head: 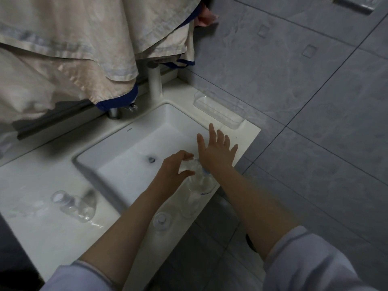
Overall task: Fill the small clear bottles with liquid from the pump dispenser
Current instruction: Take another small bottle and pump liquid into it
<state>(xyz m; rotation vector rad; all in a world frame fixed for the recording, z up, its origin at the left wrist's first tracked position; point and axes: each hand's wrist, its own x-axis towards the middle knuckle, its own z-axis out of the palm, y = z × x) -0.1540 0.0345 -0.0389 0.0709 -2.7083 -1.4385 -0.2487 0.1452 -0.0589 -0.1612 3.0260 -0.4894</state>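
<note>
The curled fingers (185, 156) of the left hand (174, 166) are closed round a small clear plastic bottle (189, 165), held just beside the head of a tall clear pump dispenser bottle (199, 185) that stands on the white worktop (37, 225) at the sink's 5 o'clock corner. The bottle is probably kept there so its mouth sits under the spout. The fingers of the right hand (217, 152) are spread wide and hold nothing; the palm lies flat over the pump head, apparently placed to press it down. At 6 o'clock of the dispenser, a small clear bottle (161, 221) stands upright near the worktop edge, seemingly waiting. Two more clear bottles (73, 203) lie at 8 o'clock, well apart. The white rectangular sink (134, 152) lies at 11 o'clock of the hands. Whether any bottle holds liquid cannot be told.
</note>
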